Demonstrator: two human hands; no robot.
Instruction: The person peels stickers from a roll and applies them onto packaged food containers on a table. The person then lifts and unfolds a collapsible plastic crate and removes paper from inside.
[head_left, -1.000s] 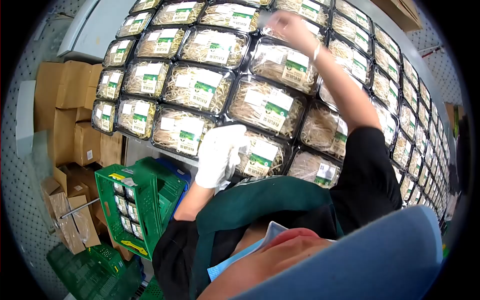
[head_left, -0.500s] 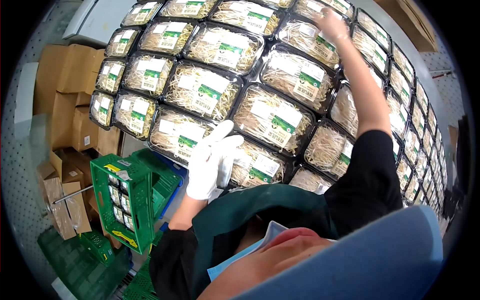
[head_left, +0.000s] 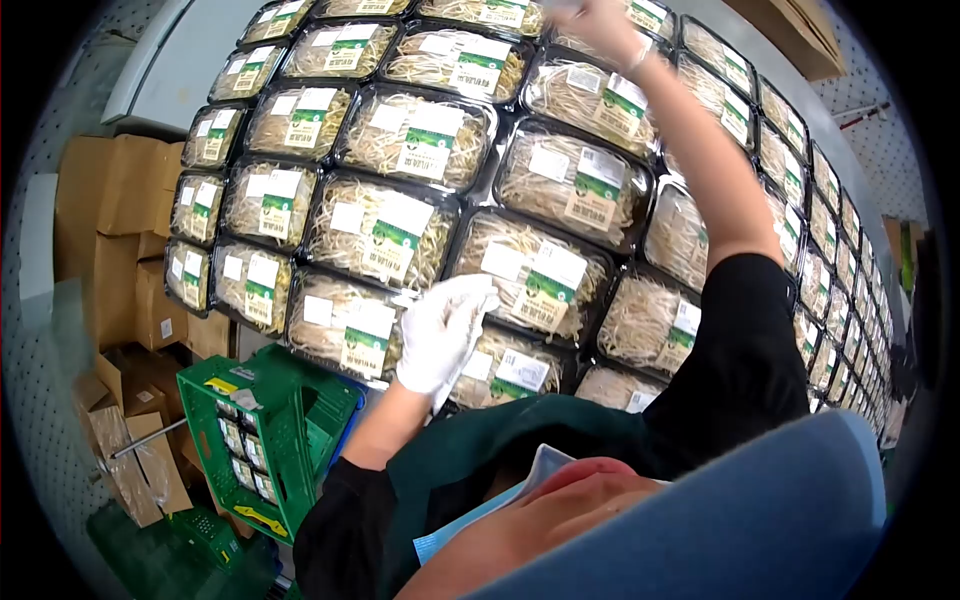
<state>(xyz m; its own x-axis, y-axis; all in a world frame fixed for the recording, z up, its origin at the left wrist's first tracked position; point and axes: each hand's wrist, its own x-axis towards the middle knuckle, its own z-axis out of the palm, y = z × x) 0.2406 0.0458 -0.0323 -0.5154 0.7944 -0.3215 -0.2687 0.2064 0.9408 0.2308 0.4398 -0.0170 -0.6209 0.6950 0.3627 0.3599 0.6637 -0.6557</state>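
Note:
Black trays of bean sprouts, with white and green labels, cover the table in rows. My left hand, in a white glove, hovers over the near trays with its fingers drawn together; whether anything small is between them is hidden. Just below it lies a sprout tray, partly covered by the hand. My right arm stretches across the rows, and my right hand is over the far trays at the top edge. Its fingers are blurred and partly cut off.
Left of the table, a green crate holding several packed trays stands among other green crates. Cardboard boxes are piled behind it. A white cabinet-like surface is at upper left, and a carton at upper right.
My right hand has moved left and farther up, toward the top edge. My left hand's fingers have gone from stretched out to drawn together. The whole view has shifted slightly.

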